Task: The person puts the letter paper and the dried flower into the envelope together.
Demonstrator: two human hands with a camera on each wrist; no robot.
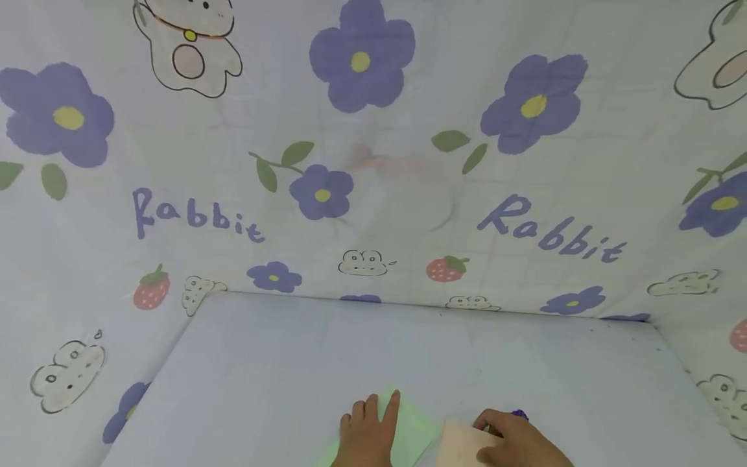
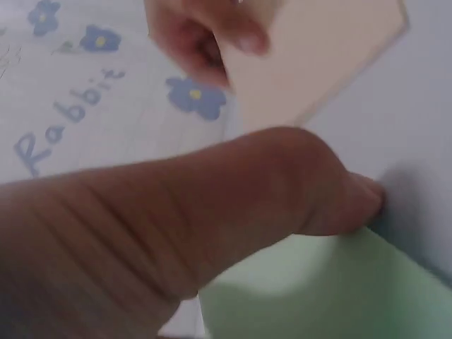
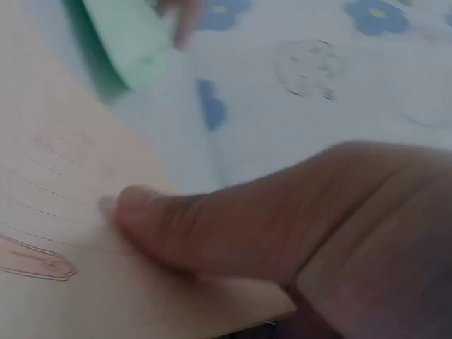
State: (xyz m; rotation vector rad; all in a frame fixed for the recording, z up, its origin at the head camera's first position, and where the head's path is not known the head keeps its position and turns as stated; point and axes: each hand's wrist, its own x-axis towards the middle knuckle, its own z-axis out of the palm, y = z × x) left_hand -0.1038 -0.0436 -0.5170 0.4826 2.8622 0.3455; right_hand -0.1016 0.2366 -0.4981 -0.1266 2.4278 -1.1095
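Note:
My left hand [image 1: 367, 433] lies on a pale green sheet of paper [image 1: 415, 429], its fingers straight and spread. In the left wrist view the left thumb [image 2: 282, 183] rests at the green sheet's edge. My right hand [image 1: 518, 440] pinches a pale peach sheet of paper [image 1: 458, 446], just right of the green one. Seen from the right wrist, the peach sheet [image 3: 63, 155] bears printed dashed lines and a small reddish drawing, with the thumb on its face. The lower parts of both sheets are cut off in the head view.
A small dark purple object [image 1: 519, 414] shows just behind the right hand, mostly hidden. The pale tabletop [image 1: 327, 344] stretches to a white curtain [image 1: 397, 214] printed with flowers, strawberries and "Rabbit", which encloses the back and sides.

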